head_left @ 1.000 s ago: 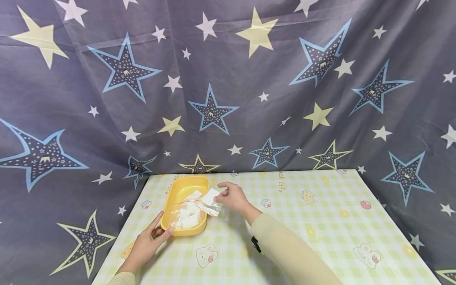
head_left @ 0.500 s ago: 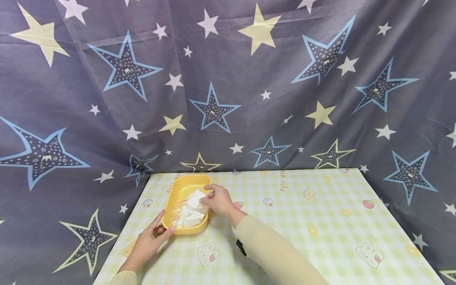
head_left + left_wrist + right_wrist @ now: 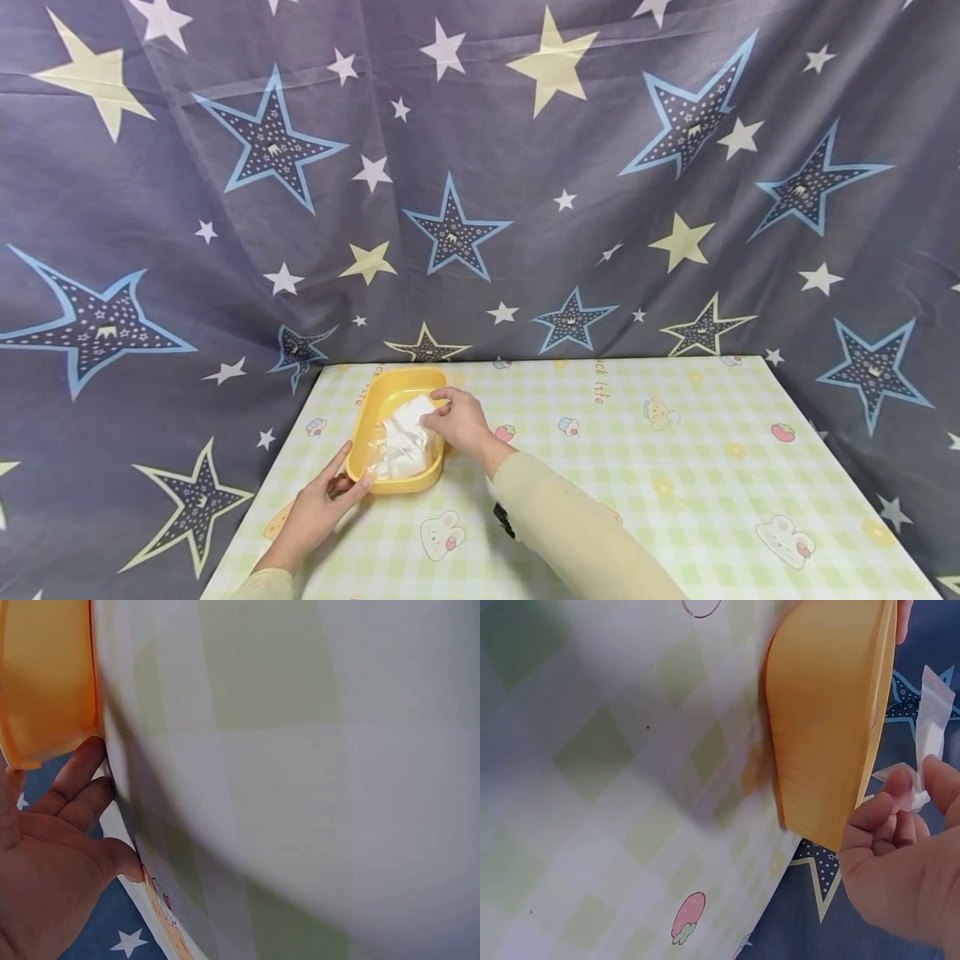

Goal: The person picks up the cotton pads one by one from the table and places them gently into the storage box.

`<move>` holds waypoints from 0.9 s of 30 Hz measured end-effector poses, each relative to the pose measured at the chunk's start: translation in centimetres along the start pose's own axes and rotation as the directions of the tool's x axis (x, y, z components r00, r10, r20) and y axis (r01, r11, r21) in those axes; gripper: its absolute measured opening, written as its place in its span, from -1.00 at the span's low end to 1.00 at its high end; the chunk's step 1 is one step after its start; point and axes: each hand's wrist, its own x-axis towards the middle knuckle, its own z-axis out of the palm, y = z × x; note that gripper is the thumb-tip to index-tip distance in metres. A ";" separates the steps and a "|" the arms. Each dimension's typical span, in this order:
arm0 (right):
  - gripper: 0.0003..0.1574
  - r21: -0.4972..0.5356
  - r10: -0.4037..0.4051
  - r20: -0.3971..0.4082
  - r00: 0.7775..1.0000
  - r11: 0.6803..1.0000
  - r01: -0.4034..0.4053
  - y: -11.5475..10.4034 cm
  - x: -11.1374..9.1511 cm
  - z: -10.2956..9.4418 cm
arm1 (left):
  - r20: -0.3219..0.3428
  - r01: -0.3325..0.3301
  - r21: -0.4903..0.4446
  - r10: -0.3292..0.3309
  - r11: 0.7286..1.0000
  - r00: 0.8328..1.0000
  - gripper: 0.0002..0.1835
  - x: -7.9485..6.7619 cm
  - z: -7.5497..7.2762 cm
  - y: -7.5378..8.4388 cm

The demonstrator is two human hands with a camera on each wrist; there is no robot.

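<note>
A yellow tray [image 3: 371, 417] with rounded corners stands at the left of the table, holding white pieces in clear plastic bags [image 3: 401, 458]. At its near left corner my left hand [image 3: 313, 510] grips the tray, index finger along the left side and thumb at the near side. Over the right rim, my right hand [image 3: 457, 421] pinches a small clear bag with a white piece in it [image 3: 414, 408] between thumb and index finger. The right wrist view shows this bag [image 3: 932, 720] held above the rim. How the bags in the tray overlap is hard to tell.
The table [image 3: 600, 500] wears a green-and-white checked cloth with cartoon prints. Behind it hangs a dark curtain [image 3: 480, 125] printed with stars. The tray stands close to the table's left edge.
My right hand has moved left, bringing the small bag from beyond the tray's right rim to over the bags inside. During the last half second it hardly moves. The left hand stays at the corner.
</note>
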 end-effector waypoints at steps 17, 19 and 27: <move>-0.24 0.196 0.061 0.054 0.997 0.978 -0.070 -0.4 -0.1 0.5 | 0.008 0.004 -0.011 -0.004 1.000 1.000 -0.01 0.3 0.2 -0.1; -0.24 0.197 0.055 0.057 0.997 0.978 -0.065 -0.4 -0.1 0.5 | 0.007 0.001 -0.006 -0.001 1.000 1.000 -0.01 0.3 0.2 -0.2; -0.27 0.203 0.060 0.065 0.996 0.976 -0.072 -0.1 0.0 0.7 | 0.006 0.002 0.004 -0.002 1.000 1.000 -0.02 0.0 0.1 -0.2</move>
